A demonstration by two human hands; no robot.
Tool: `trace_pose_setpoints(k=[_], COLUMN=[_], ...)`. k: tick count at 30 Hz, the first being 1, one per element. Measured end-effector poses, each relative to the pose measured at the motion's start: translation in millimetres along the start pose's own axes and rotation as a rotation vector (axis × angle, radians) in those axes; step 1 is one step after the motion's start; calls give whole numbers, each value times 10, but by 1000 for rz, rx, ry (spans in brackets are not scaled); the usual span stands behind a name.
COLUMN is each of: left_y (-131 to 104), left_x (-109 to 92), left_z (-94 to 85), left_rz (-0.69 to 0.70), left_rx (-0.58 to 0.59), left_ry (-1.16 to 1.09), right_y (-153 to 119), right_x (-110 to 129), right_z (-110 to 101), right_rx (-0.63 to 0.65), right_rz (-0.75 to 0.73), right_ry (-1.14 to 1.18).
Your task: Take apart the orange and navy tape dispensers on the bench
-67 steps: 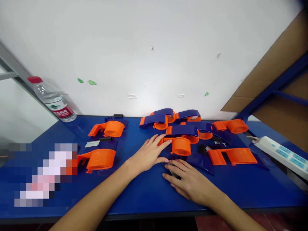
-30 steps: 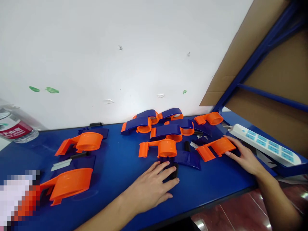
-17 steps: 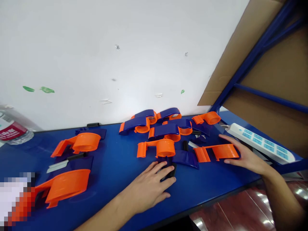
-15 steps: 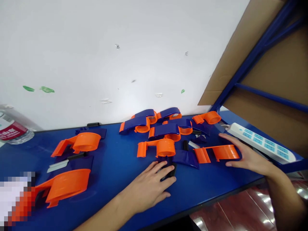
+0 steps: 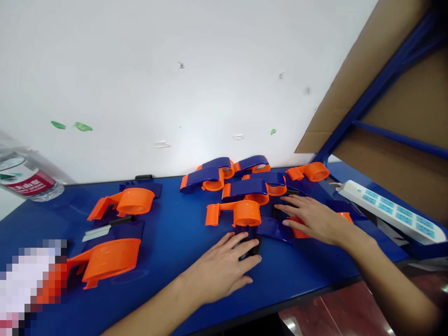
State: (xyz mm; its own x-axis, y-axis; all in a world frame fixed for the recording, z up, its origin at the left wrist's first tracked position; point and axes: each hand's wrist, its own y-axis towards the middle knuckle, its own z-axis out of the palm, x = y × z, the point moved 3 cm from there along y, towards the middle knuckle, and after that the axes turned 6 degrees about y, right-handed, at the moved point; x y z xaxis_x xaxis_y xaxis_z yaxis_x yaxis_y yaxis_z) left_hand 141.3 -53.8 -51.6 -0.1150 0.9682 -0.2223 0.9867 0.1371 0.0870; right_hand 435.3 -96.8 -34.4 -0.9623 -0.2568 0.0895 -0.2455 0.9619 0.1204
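My left hand (image 5: 224,268) rests low over the blue table with fingers spread, touching or just above a dark piece (image 5: 252,247) that it partly covers. Just beyond it lies an orange tape dispenser frame (image 5: 247,213), with a dark blue cover (image 5: 273,227) to its right. My right hand (image 5: 311,217) is open, palm down, fingers stretched left over another orange tape dispenser frame (image 5: 299,228). It hides most of that frame and the small parts under its fingertips. Right of this hand lies another dark blue cover (image 5: 346,208).
Several tape dispensers with blue covers (image 5: 203,177) stand by the wall. At left are orange frames (image 5: 112,261), a silver blade piece (image 5: 96,232) and a black roller (image 5: 143,177). A plastic bottle (image 5: 31,179) stands far left, a power strip (image 5: 392,210) right.
My right hand has moved left, from the right end of the orange frame to above its left part. A blue cover now shows right of it. My left hand stays nearly still; the view shifted slightly.
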Motion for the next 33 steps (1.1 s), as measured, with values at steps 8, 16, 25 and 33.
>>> trace_pose_setpoints(k=[8,16,25,33], left_y=[-15,-20,-19,-154], left_x=[-1,-21,-9,284], left_z=[28,-1,-49,-376], left_rz=[4,11,33,-247], left_rx=[-27,-57,-98,-408], left_ry=[4,8,61,55], right_y=[-18,-159,-161,-136], right_x=[-200,-498,-203,554], right_z=[123,113,56,305], right_rx=[32,-6,-155,-34], right_rz=[-32,-11,-37,-98], right_ry=[16,38,29,153])
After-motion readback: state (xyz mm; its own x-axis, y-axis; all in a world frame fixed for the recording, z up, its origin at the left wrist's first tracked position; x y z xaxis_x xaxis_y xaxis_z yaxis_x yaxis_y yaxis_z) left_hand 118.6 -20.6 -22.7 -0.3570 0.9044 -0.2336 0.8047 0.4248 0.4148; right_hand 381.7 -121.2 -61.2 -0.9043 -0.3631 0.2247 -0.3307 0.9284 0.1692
